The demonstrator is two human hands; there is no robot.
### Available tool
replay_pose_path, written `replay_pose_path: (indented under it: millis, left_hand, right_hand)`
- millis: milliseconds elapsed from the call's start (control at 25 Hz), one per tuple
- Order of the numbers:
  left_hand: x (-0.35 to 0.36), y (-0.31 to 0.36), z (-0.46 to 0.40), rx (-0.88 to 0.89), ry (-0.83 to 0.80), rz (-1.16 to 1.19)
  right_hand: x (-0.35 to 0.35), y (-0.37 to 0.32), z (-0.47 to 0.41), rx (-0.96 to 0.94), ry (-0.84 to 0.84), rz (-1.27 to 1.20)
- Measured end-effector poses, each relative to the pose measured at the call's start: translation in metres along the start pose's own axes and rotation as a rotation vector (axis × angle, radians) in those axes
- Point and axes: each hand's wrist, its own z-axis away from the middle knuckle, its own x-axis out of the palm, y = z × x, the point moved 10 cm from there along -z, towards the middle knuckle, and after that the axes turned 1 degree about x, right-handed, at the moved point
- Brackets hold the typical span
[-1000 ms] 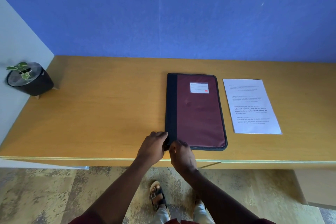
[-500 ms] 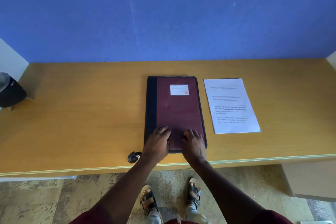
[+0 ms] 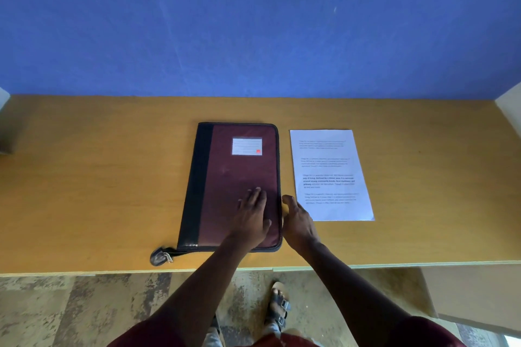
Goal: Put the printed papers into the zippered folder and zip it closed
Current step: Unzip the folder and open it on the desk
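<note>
A maroon zippered folder (image 3: 239,175) with a black spine strip and a white label lies flat and closed on the wooden desk (image 3: 98,183). Its zipper pull tab (image 3: 160,257) sticks out on a short strap at the near left corner. My left hand (image 3: 251,220) rests flat on the folder's near right part, fingers straight. My right hand (image 3: 298,222) sits at the folder's right edge, fingers tucked out of sight against that edge, thumb pointing away. The printed papers (image 3: 329,175) lie just right of the folder, untouched.
A blue wall (image 3: 253,22) stands behind the desk. White side panels (image 3: 510,110) close it in at both ends. The desk's front edge (image 3: 112,272) runs just below the folder, with patterned floor and my sandalled feet (image 3: 279,304) underneath.
Both hands have moved from the folder's near left corner across to its right side. The zipper pull tab now lies freed at the near left corner. The camera has shifted right.
</note>
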Motion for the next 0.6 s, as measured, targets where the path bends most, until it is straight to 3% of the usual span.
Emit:
replay_pose_path:
  millis: [600]
  left_hand:
    - [0.012,0.035,-0.03,-0.209,-0.023,-0.137]
  right_hand:
    - [-0.006,0.009,-0.035,-0.097,-0.231,-0.07]
